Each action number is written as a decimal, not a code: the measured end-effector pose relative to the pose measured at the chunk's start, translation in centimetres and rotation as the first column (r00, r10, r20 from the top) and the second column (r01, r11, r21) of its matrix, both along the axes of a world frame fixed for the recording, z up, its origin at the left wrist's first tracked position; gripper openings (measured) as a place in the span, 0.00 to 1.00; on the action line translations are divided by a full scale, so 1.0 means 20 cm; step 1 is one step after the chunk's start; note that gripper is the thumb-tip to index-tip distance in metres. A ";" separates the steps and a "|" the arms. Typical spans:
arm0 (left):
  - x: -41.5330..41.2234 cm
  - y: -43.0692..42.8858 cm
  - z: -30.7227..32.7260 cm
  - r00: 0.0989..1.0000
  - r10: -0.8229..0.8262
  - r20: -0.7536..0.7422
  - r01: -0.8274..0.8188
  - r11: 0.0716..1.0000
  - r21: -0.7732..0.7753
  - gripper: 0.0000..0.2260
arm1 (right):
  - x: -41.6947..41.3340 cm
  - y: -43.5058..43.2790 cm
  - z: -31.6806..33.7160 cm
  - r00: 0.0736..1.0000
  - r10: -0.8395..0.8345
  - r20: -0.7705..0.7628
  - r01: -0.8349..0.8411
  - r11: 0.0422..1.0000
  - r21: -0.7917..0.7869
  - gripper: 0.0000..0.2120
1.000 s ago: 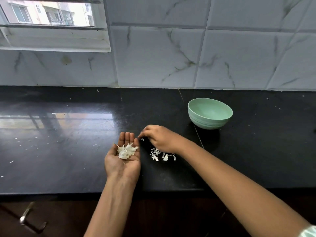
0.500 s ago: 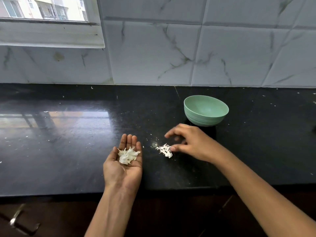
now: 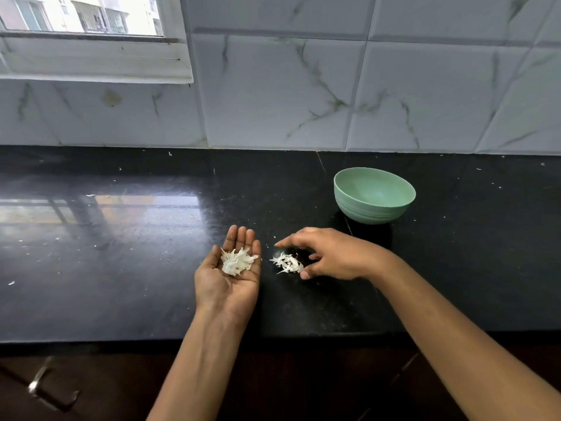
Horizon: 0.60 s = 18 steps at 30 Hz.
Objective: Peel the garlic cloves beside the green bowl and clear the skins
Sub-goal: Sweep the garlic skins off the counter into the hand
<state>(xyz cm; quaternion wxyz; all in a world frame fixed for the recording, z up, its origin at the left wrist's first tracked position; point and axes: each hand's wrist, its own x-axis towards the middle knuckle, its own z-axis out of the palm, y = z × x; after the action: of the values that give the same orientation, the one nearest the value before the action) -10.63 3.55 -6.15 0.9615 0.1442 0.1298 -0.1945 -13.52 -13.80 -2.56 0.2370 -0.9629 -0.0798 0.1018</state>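
Palm-up and wide open, the grip of the left hand point(image 3: 227, 281) closes on nothing: the fingers lie straight and together, and a loose heap of garlic skins point(image 3: 237, 262) rests on them near the centre of the frame.

At the upper left of the frame a white window frame point(image 3: 97, 60) sits in the marble-patterned wall tiles point(image 3: 273, 95). At the lower left a metal cabinet handle point(image 3: 45, 387) shows below the front edge. The black surface point(image 3: 121, 268) runs across the whole width and carries a pale reflection on its left half, with small white flecks scattered over it.

Just right of the left hand, a second small pile of skins point(image 3: 287, 263) lies on the surface, apart from the palm. The right hand point(image 3: 331, 253) is palm-down over the right side of that pile. Its grip is loose and spread: the forefinger reaches out toward the left above the pile, the other fingers arch over it, and the thumb tip is at the pile's right edge. It has hold of nothing that can be seen.

Farther right and higher in the frame, the green bowl point(image 3: 370, 212) stands upright on the surface, near the right hand but not touching it.
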 end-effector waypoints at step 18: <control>0.05 -0.05 0.02 0.999 -0.044 -0.022 0.044 0.999 0.018 0.18 | 0.06 0.14 -0.10 0.902 -0.249 0.353 0.266 0.964 0.000 0.08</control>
<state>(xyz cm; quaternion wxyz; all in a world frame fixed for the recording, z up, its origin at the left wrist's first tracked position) -9.60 2.64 -5.80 0.9541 0.1538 0.1390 -0.2160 -12.40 -11.09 -4.62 0.2069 -0.9731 0.0097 -0.1012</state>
